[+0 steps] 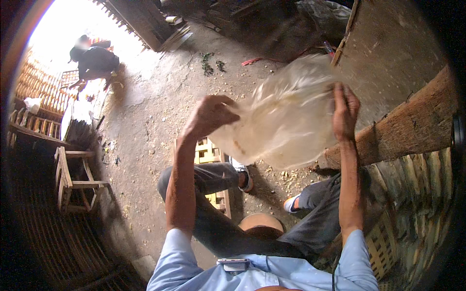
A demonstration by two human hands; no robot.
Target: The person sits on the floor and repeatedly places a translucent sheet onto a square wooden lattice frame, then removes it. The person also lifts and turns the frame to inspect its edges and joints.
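Note:
A large, cloudy, see-through plastic bag (pixel 291 126) is spread out in front of me, above my knees. Its far part is smeared by motion, and a few brownish stains mark its near side. My left hand (pixel 212 116) pinches the bag's left edge between thumb and fingers. On the opposite side, my right hand (pixel 345 110) grips the right edge, fingers pointing up and curled. Both arms are raised and held apart, with the bag stretched between them. Whether anything lies inside it, I cannot make out.
A yellow woven basket (pixel 208 151) stands by my left leg. Left of me is a small wooden stool frame (pixel 77 182). A thick wooden beam (pixel 403 119) slants in at the right. Farther off, a person (pixel 94 63) bends over near the bright opening. Crumbs litter the floor (pixel 145 145).

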